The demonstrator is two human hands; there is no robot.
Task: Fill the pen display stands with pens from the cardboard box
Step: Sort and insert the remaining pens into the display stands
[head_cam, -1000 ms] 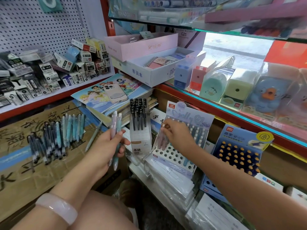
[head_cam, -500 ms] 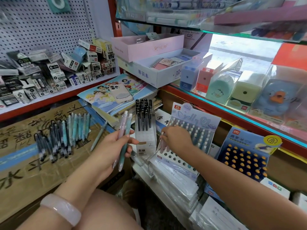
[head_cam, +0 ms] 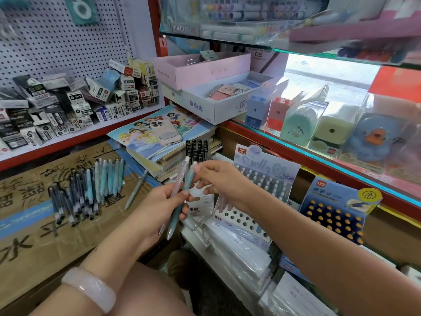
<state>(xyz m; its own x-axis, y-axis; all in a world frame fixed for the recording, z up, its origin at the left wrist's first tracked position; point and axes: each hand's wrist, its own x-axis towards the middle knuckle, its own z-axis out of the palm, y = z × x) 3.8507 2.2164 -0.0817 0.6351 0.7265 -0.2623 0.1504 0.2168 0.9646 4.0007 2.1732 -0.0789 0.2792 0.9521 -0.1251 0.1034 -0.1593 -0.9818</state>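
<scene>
Head view: I'm mid-handover, I judge. My left hand [head_cam: 159,202] has its grip curled round two pens, a pink pen [head_cam: 178,182] and a teal pen [head_cam: 182,201], both upright. My right hand [head_cam: 218,179] pinches the teal pen's top, grip narrow. Next I'd draw it free and seat it in an open hole of the white stand [head_cam: 245,221] just beside. More pens [head_cam: 86,188] lie on the cardboard box [head_cam: 34,242].

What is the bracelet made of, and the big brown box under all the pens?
The bracelet looks like polished stone or glass, perhaps jade: pale, milky, smoothly glossy. The box looks like matte cardboard: dull brown, with printed characters and blue tape.
</scene>
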